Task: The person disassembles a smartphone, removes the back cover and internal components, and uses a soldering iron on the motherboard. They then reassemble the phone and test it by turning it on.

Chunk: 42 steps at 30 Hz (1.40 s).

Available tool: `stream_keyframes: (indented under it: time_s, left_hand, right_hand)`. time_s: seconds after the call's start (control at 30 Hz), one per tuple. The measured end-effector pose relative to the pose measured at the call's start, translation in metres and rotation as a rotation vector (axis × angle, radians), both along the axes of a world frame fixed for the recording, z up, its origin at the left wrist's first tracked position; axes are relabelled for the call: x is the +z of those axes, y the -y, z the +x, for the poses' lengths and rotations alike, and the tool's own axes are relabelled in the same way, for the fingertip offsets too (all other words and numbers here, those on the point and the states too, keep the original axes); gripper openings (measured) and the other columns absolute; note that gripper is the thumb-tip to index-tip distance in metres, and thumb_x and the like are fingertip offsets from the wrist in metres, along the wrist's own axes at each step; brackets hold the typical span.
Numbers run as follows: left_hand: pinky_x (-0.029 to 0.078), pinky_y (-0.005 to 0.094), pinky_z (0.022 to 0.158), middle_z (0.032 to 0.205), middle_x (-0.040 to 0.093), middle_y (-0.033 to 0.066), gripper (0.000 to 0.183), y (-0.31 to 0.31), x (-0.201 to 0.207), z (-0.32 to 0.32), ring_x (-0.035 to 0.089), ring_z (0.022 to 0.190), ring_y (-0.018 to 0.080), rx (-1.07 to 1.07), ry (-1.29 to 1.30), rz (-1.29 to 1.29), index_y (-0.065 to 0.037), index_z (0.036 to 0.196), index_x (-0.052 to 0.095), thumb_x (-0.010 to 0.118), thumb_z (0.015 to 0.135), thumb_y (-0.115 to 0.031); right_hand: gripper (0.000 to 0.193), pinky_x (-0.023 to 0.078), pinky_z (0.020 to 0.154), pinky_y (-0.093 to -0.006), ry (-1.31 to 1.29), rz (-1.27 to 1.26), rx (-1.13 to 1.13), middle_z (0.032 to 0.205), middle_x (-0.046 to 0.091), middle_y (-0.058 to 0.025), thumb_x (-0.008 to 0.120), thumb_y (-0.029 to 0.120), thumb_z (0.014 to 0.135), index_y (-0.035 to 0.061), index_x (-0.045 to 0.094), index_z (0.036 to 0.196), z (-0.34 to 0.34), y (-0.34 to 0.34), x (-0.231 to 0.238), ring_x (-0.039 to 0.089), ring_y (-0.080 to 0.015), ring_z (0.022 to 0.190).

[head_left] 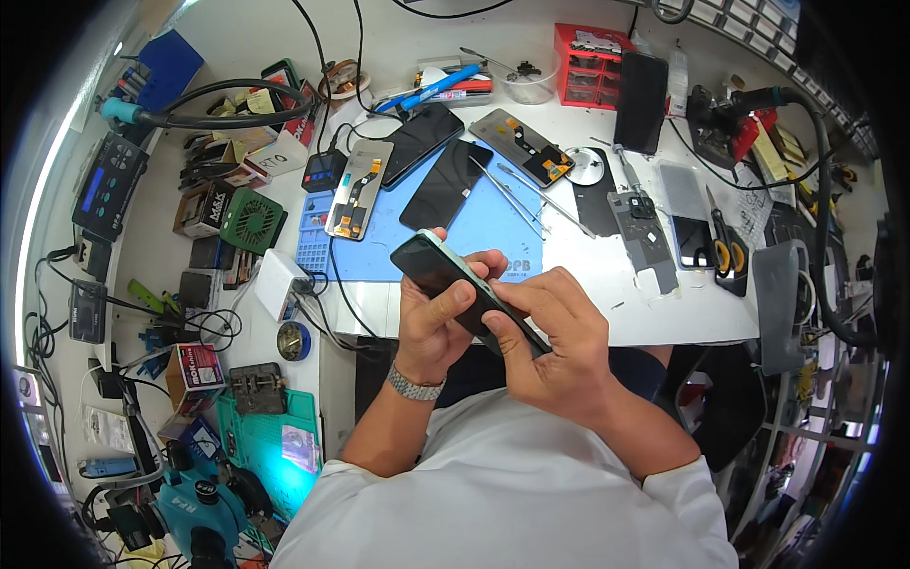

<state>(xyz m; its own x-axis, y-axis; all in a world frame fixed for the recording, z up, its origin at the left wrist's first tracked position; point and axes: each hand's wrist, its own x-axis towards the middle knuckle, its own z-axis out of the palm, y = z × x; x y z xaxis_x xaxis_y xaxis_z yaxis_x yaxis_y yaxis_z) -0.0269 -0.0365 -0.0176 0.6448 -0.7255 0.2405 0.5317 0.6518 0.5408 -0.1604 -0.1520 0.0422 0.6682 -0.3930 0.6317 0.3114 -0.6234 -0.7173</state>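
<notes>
A dark smartphone (428,267) with a pale green frame is tilted up between my hands, above the front edge of the bench. My left hand (427,327) is closed round its left side, the thumb across the dark screen and the fingers behind. The fingers of my right hand (561,332) press on the right edge, with the thumb at the lower screen; whether they pinch anything small there is hidden. Beyond the phone, a black phone screen (445,188), a pair of tweezers (510,197) and a bare display panel (360,190) lie on the blue mat (384,264).
Behind the mat are another display panel (521,147), a clear bowl (529,81) and a red drawer box (592,71). Scissors (728,251) and a grey phone part (643,237) lie right. Left stand a green fan (252,220), a white charger (275,284) with cables and a microscope (204,507).
</notes>
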Motion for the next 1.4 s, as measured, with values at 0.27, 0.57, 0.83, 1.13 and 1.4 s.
stream_keyframes:
  time_s: [0.27, 0.57, 0.83, 1.13, 1.4]
  left_hand:
    - [0.053, 0.0557, 0.116, 0.118, 0.08, 0.0144, 0.073, -0.003, 0.003, -0.007, 0.073, 0.125, 0.034, 0.057, 0.057, 0.138, -0.016, 0.157, 0.047, 0.077, 0.095, 0.005]
    - [0.044, 0.0641, 0.122, 0.144, 0.061, 0.0206, 0.086, -0.01, 0.023, 0.001, 0.062, 0.136, 0.0422, -0.056, 0.1, 0.114, -0.013, 0.172, 0.021, 0.071, 0.106, -0.036]
    - [0.057, 0.0517, 0.109, 0.139, 0.057, 0.0192, 0.097, -0.006, 0.007, -0.008, 0.063, 0.129, 0.0337, -0.188, -0.021, -0.113, -0.01, 0.17, 0.025, 0.061, 0.103, -0.069]
    - [0.058, 0.0479, 0.108, 0.135, 0.056, 0.0151, 0.103, -0.018, -0.003, -0.013, 0.062, 0.128, 0.0289, -0.16, 0.054, -0.009, -0.013, 0.171, 0.024, 0.073, 0.097, -0.065]
    - [0.059, 0.0479, 0.108, 0.136, 0.056, 0.0168, 0.104, -0.021, 0.002, -0.015, 0.063, 0.128, 0.0294, -0.131, 0.074, 0.033, -0.011, 0.171, 0.023, 0.075, 0.097, -0.061]
  right_hand:
    - [0.023, 0.051, 0.066, -0.04, -0.035, -0.097, -0.022, 0.09, 0.067, -0.0136, 0.082, -0.004, 0.086, -0.0034, 0.073, 0.107, -0.001, 0.01, -0.006, 0.062, -0.0323, 0.078]
    - [0.015, 0.055, 0.072, -0.0329, -0.287, 0.451, 0.103, 0.089, 0.076, -0.0116, 0.082, 0.003, 0.095, -0.0022, 0.076, 0.108, -0.017, 0.007, -0.018, 0.071, -0.0192, 0.075]
    - [0.012, 0.056, 0.079, -0.0286, -0.307, 0.751, 0.209, 0.09, 0.077, -0.0054, 0.078, 0.006, 0.102, -0.0035, 0.076, 0.108, -0.016, -0.001, -0.037, 0.067, -0.0089, 0.081]
    - [0.009, 0.055, 0.076, -0.0277, -0.321, 0.772, 0.248, 0.087, 0.074, -0.004, 0.077, 0.003, 0.102, -0.0045, 0.074, 0.106, -0.017, -0.009, -0.045, 0.065, -0.007, 0.078]
    - [0.009, 0.056, 0.078, -0.0286, -0.345, 0.779, 0.241, 0.085, 0.074, -0.0043, 0.077, 0.004, 0.102, -0.0045, 0.074, 0.105, -0.018, -0.01, -0.041, 0.065, -0.0077, 0.078]
